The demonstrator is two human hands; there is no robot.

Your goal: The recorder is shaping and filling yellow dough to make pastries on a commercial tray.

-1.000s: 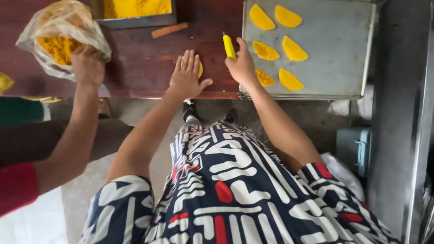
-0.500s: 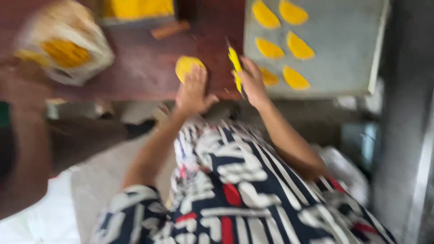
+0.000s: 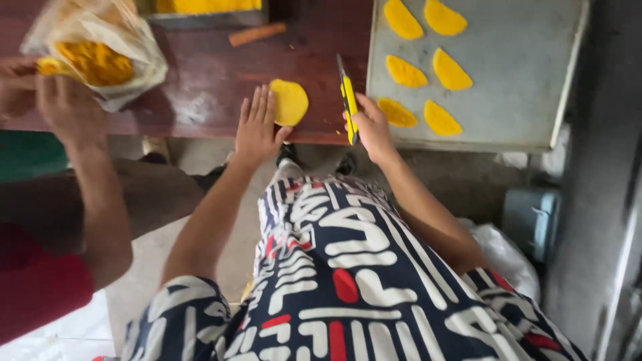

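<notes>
Resting flat and released, the left hand touches the dough disc; right hand grip clenches the knife.

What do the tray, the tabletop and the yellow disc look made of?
Tray: likely sheet metal, dull grey, raised rim.
Tabletop: probably wood, dark red-brown, glossy reflections suggest varnish.
Yellow disc by the left hand: soft dough by its look, matte, uneven edge.
</notes>
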